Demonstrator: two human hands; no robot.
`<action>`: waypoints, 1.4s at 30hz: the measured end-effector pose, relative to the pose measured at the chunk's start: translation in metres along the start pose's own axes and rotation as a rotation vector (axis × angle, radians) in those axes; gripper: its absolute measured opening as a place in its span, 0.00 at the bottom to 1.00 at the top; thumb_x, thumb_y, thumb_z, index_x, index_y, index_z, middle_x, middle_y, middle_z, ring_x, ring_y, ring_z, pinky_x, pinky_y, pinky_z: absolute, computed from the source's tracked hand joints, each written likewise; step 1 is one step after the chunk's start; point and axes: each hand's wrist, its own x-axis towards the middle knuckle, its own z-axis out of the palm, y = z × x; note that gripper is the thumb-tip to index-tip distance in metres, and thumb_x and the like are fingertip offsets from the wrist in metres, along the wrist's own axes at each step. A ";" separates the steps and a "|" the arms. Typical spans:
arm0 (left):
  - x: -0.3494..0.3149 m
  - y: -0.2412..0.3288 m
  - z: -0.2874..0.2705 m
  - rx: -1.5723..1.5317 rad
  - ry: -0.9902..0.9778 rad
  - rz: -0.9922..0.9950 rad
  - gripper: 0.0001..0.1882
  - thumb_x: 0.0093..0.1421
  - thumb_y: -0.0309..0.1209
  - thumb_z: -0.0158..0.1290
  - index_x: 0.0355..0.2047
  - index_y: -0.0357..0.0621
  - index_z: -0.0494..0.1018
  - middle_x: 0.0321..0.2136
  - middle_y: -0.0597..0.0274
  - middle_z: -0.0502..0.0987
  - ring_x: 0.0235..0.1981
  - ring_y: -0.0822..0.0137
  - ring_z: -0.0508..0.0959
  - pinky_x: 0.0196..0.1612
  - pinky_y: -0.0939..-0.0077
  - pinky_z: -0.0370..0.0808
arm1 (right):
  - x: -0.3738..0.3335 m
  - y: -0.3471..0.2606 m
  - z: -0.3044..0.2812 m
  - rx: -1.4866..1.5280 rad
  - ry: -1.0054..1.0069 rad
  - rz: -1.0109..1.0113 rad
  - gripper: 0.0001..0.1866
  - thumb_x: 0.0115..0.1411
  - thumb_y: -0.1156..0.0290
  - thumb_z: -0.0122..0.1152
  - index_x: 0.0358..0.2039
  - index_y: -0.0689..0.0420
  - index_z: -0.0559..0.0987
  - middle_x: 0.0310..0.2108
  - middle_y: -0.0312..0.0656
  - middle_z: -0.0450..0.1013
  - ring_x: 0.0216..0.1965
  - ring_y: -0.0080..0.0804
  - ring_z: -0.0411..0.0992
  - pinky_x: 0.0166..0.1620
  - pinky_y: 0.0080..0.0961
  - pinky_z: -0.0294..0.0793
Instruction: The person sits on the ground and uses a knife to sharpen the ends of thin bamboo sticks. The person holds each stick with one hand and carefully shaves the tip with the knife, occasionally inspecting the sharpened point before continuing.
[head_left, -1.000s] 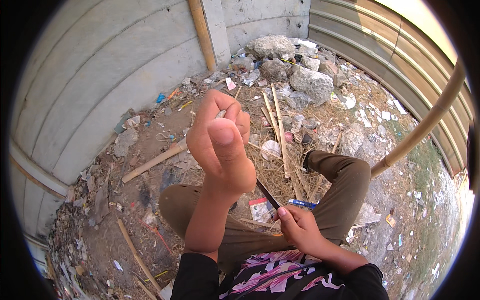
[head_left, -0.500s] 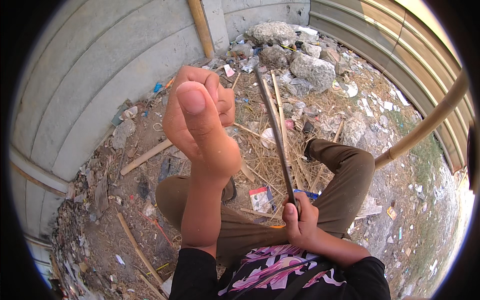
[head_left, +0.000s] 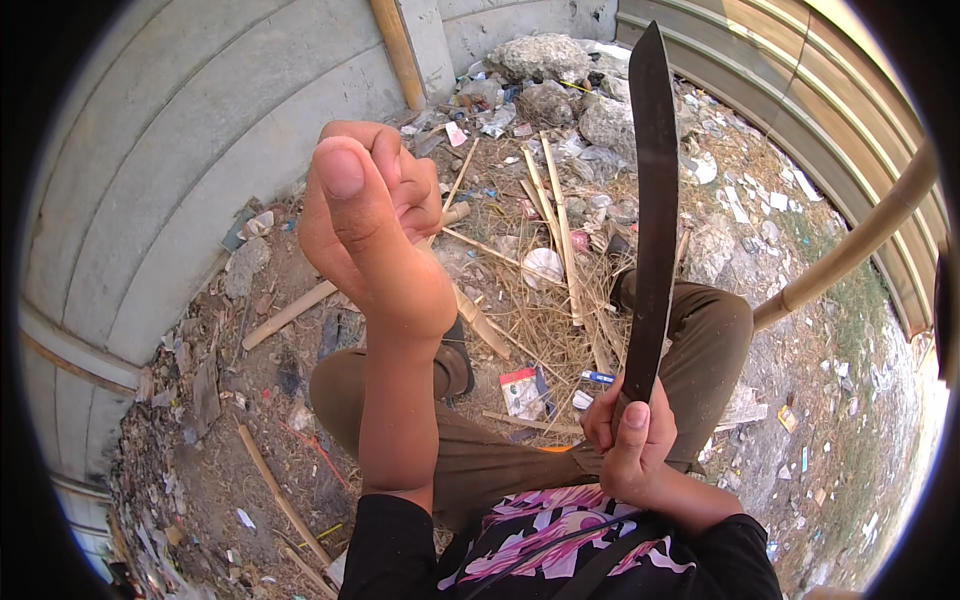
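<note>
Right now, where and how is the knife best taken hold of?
Probably by its lower end, coming from the bottom of the view, where the right hand is wrapped around it. The knife points upward, its long, dark blade rising above that hand to a slanted tip, so gripping higher would risk meeting a cutting edge.

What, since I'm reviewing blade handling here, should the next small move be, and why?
Probably lower the long, dark, slightly curved metal blade slowly, keeping it clear of the bare left hand. The bare right hand holds it upright, tip high, while the left one is raised, fingers curled, apart from the blade. Whether the left grips anything is hard to tell.
</note>
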 end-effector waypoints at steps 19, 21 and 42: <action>0.013 0.004 -0.018 -0.158 -0.141 -0.153 0.29 0.70 0.60 0.37 0.22 0.52 0.52 0.13 0.75 0.49 0.13 0.81 0.44 0.17 0.80 0.39 | -0.002 0.010 0.014 -0.383 -0.216 0.269 0.16 0.72 0.63 0.49 0.36 0.64 0.72 0.14 0.42 0.66 0.15 0.31 0.67 0.23 0.30 0.65; 0.015 0.002 -0.022 -0.113 -0.091 -0.135 0.29 0.70 0.59 0.37 0.21 0.52 0.51 0.13 0.75 0.49 0.12 0.81 0.44 0.16 0.80 0.39 | 0.005 0.019 0.011 -0.512 -0.329 0.355 0.16 0.71 0.62 0.50 0.34 0.64 0.72 0.14 0.49 0.67 0.15 0.40 0.68 0.23 0.35 0.65; 0.024 -0.002 -0.027 -0.157 -0.146 -0.150 0.26 0.70 0.53 0.41 0.21 0.53 0.52 0.12 0.76 0.49 0.12 0.81 0.43 0.16 0.79 0.39 | 0.016 0.012 0.011 -0.247 -0.104 0.029 0.16 0.72 0.61 0.49 0.32 0.62 0.69 0.19 0.35 0.68 0.19 0.20 0.65 0.23 0.22 0.65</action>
